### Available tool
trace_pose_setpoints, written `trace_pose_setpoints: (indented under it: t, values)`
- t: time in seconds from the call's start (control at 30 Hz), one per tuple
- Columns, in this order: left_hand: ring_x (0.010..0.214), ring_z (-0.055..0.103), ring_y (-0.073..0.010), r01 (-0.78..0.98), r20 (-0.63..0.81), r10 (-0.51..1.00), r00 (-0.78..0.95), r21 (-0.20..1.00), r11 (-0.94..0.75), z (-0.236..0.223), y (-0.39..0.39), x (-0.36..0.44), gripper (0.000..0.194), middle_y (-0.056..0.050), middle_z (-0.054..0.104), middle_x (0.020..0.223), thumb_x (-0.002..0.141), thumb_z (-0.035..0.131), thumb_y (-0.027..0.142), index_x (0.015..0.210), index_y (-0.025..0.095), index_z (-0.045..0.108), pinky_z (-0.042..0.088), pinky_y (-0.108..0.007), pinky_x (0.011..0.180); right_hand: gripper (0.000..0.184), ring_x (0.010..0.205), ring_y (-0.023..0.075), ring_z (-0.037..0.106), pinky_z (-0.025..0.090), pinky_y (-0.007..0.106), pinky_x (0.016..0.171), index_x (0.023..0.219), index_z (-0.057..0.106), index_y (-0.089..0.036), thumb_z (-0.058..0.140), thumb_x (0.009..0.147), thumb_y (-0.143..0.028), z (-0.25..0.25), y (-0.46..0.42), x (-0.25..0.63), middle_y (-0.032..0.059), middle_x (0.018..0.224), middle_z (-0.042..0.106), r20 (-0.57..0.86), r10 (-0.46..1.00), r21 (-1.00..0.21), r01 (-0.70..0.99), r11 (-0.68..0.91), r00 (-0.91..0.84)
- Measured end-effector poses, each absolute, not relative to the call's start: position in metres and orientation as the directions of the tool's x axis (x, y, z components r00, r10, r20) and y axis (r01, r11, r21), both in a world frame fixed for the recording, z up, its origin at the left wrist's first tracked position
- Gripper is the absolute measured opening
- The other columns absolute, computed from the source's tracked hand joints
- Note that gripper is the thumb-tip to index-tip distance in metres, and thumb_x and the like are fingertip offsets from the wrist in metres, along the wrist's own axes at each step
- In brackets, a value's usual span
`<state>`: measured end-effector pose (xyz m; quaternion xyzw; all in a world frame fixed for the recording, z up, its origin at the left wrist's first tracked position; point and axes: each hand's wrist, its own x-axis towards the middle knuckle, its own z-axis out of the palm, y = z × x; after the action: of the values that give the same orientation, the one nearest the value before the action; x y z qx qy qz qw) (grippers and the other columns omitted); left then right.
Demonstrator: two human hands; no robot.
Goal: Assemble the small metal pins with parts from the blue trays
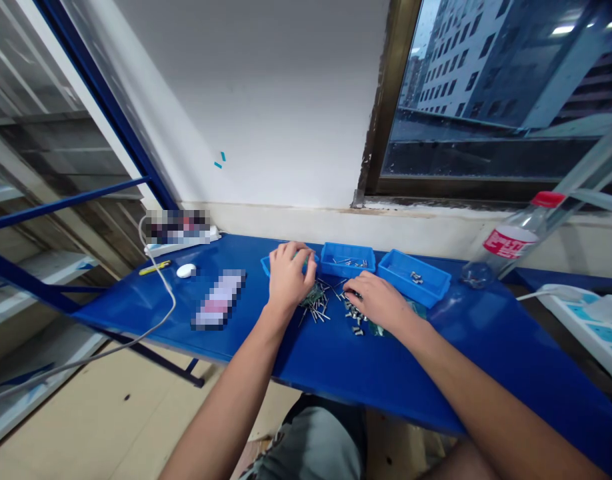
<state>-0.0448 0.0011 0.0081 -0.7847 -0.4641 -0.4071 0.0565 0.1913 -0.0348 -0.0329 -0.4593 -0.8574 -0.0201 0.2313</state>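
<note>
My left hand (pixel 291 275) is over the left blue bin (pixel 265 265) and hides most of it; its fingers are bent, with the thumb apart from them. Beside its wrist lies a pile of thin metal pins (pixel 318 309), which look like rivets, on a green plastic bag. My right hand (pixel 375 297) hovers over a heap of short silver bolts (pixel 357 330), its fingers curled and pressed together; what they hold is hidden. The middle blue bin (pixel 347 269) contains several thin pins. A few bolts lie in the right blue bin (pixel 413 291).
The blue table (pixel 326 367) stands against a white wall, below a window. A plastic bottle (pixel 509 243) with a red cap is at the right, near a white power strip (pixel 581 320). At the left are a white oval object (pixel 187 271), a yellow cutter (pixel 155 268) and a cable (pixel 172 293).
</note>
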Motion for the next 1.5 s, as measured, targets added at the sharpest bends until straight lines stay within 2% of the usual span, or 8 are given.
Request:
trace_pose_setpoints:
  t: [0.2,0.47,0.63,0.73,1.0,1.2,1.4,1.5]
  values:
    - [0.11,0.062,-0.0261,0.469,0.629,0.608,0.485,0.399,-0.788,0.003,-0.006,-0.022,0.026,-0.012,0.07,0.114,0.105,0.049,0.027,0.107,0.019,0.073,0.048,-0.042,0.104,0.016,0.094,0.0272,0.066,0.053,0.038,0.081,0.098,0.069,-0.024,0.059,0.093,-0.012,-0.03,-0.037,0.187,0.0078,0.091,0.073,0.443,0.775,-0.176,0.804,0.568,-0.451]
    - [0.101,0.071,-0.0237,0.421,0.543,0.659,0.521,0.509,-0.751,-0.006,-0.004,-0.018,0.027,-0.009,0.078,0.108,0.102,0.053,0.021,0.12,0.017,0.072,0.055,-0.039,0.095,0.021,0.077,0.02,0.067,0.059,0.036,0.077,0.109,0.068,-0.022,0.056,0.094,-0.016,-0.018,-0.042,0.182,0.0066,0.098,0.07,0.66,0.728,-0.458,0.667,0.587,-0.187]
    - [0.099,0.076,-0.0226,0.355,0.509,0.657,0.556,0.57,-0.741,-0.008,-0.008,-0.014,0.04,-0.009,0.08,0.115,0.092,0.063,0.015,0.132,0.017,0.069,0.059,-0.034,0.09,0.013,0.082,0.0197,0.071,0.064,0.036,0.08,0.102,0.071,-0.023,0.061,0.093,-0.02,-0.016,-0.043,0.179,0.0071,0.104,0.07,0.643,0.765,-0.658,0.494,0.568,-0.024]
    - [0.097,0.078,-0.0225,0.321,0.501,0.675,0.542,0.619,-0.717,-0.007,-0.009,-0.012,0.035,-0.008,0.081,0.115,0.093,0.068,0.02,0.127,0.018,0.073,0.061,-0.034,0.091,0.011,0.087,0.0217,0.072,0.066,0.037,0.079,0.097,0.073,-0.023,0.063,0.094,-0.027,-0.017,-0.042,0.178,0.0077,0.104,0.071,0.61,0.792,-0.728,0.408,0.551,0.018]
    - [0.101,0.079,-0.0232,0.296,0.526,0.735,0.428,0.687,-0.664,-0.007,-0.006,-0.015,0.023,-0.009,0.081,0.117,0.099,0.066,0.025,0.116,0.019,0.08,0.062,-0.036,0.094,0.012,0.082,0.0203,0.072,0.063,0.035,0.077,0.099,0.073,-0.022,0.067,0.093,-0.031,-0.026,-0.039,0.177,0.0065,0.101,0.073,0.561,0.826,-0.766,0.414,0.492,0.056]
    - [0.099,0.079,-0.0233,0.345,0.52,0.725,0.451,0.648,-0.679,-0.006,-0.005,-0.015,0.021,-0.009,0.082,0.112,0.097,0.067,0.022,0.113,0.018,0.081,0.062,-0.037,0.094,0.007,0.074,0.0183,0.068,0.06,0.035,0.075,0.093,0.07,-0.023,0.064,0.093,-0.026,-0.024,-0.041,0.178,0.0054,0.097,0.072,0.621,0.783,-0.656,0.539,0.529,-0.012]
    - [0.096,0.079,-0.0203,0.26,0.473,0.718,0.511,0.712,-0.653,-0.01,-0.007,-0.013,0.045,-0.006,0.082,0.112,0.098,0.06,0.019,0.143,0.018,0.063,0.062,-0.033,0.092,0.018,0.075,0.0194,0.065,0.058,0.034,0.071,0.106,0.069,-0.022,0.062,0.089,-0.02,-0.023,-0.041,0.177,0.0048,0.092,0.069,0.632,0.774,-0.6,0.607,0.521,-0.041]
    - [0.099,0.079,-0.0216,0.273,0.447,0.742,0.499,0.732,-0.624,-0.009,-0.008,-0.013,0.042,-0.008,0.081,0.114,0.101,0.06,0.027,0.142,0.017,0.063,0.061,-0.032,0.092,0.02,0.07,0.0183,0.061,0.057,0.033,0.068,0.104,0.072,-0.022,0.06,0.089,-0.018,-0.021,-0.042,0.177,0.0043,0.09,0.066,0.629,0.776,-0.584,0.629,0.513,-0.048]
